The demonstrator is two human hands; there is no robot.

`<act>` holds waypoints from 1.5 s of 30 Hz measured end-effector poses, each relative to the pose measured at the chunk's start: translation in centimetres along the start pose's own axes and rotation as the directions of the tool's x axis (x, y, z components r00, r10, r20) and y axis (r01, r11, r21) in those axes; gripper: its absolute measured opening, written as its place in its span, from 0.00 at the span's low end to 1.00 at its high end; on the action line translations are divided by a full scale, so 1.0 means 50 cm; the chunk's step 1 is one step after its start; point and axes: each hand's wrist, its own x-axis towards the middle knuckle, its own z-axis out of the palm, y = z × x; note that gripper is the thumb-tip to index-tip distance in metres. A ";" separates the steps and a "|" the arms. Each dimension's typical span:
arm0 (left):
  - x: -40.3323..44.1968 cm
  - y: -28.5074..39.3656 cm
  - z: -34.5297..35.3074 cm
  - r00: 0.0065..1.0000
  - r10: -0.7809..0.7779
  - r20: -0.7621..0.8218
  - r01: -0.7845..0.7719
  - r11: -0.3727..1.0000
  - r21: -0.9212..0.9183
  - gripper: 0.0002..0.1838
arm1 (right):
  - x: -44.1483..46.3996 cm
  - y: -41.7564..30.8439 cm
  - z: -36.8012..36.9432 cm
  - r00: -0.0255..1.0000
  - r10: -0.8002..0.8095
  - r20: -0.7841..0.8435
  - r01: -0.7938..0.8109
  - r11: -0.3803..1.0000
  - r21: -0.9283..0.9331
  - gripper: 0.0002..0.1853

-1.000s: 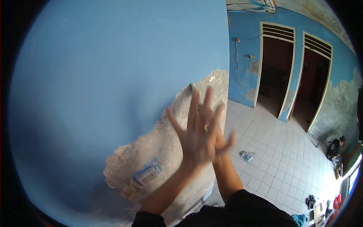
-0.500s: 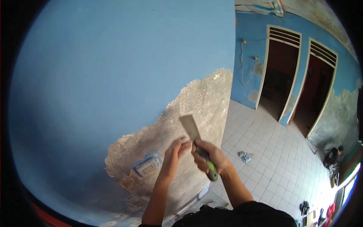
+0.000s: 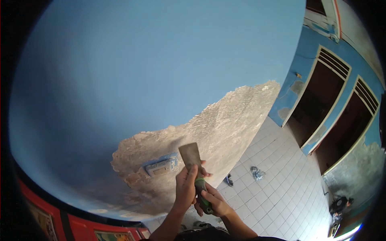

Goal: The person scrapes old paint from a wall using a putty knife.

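A scraper (image 3: 189,154) with a wide, dull metal blade and a black-and-green handle is held in front of the wall, blade pointing up. My left hand (image 3: 185,188) grips it where blade meets handle, the thumb lying on the blade's lower part and fingertips showing past its right side. Lower down, my right hand (image 3: 216,204) is closed around the handle. Behind the blade, the blue wall (image 3: 161,68) has a large bare patch (image 3: 229,116) of rough grey plaster with a ragged upper edge. A switch plate (image 3: 161,167) with blue paint around it sits in that patch, left of the blade.
Right of the wall's edge lies a white tiled floor (image 3: 265,197) with a small pile of scraps (image 3: 257,173). Two doorways (image 3: 319,100) open in the far blue wall. A person (image 3: 339,205) is low down at far right. Red framed furniture (image 3: 82,227) stands at lower left.
My left hand has closed on the scraper, which now sits lower and nearer my body. The view has turned left and tilted, bringing the red furniture into sight.
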 end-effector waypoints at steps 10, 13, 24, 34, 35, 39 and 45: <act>0.015 0.016 0.033 1.000 0.013 -0.015 -0.010 0.985 0.171 0.19 | 0.000 0.040 0.013 0.893 -0.382 -0.238 0.185 0.794 -0.579 0.22; 0.062 0.046 0.031 0.997 0.082 -0.006 -0.079 0.972 0.222 0.18 | 0.054 0.003 0.007 0.827 -0.557 0.082 0.366 0.422 -0.829 0.26; 0.089 0.041 0.045 0.988 0.154 0.013 -0.150 0.933 0.326 0.16 | 0.039 -0.009 0.013 0.912 -0.357 -0.202 0.137 0.730 -0.670 0.33; 0.043 0.008 0.047 0.992 0.114 -0.053 -0.087 0.929 0.360 0.15 | 0.023 0.009 -0.004 0.906 -0.395 -0.155 0.159 0.656 -0.738 0.30; 0.070 0.011 0.044 0.984 0.159 -0.079 -0.128 0.945 0.300 0.14 | 0.056 0.013 -0.024 0.840 -0.542 -0.018 0.295 0.484 -0.824 0.30; 0.094 0.042 0.046 0.973 0.231 0.015 -0.210 0.853 0.478 0.13 | 0.081 -0.002 -0.014 0.901 -0.392 -0.188 0.214 0.775 -0.594 0.25; 0.035 -0.036 0.050 0.978 0.202 -0.061 -0.156 0.888 0.433 0.13 | 0.014 0.033 -0.031 0.879 -0.462 -0.119 0.238 0.641 -0.729 0.35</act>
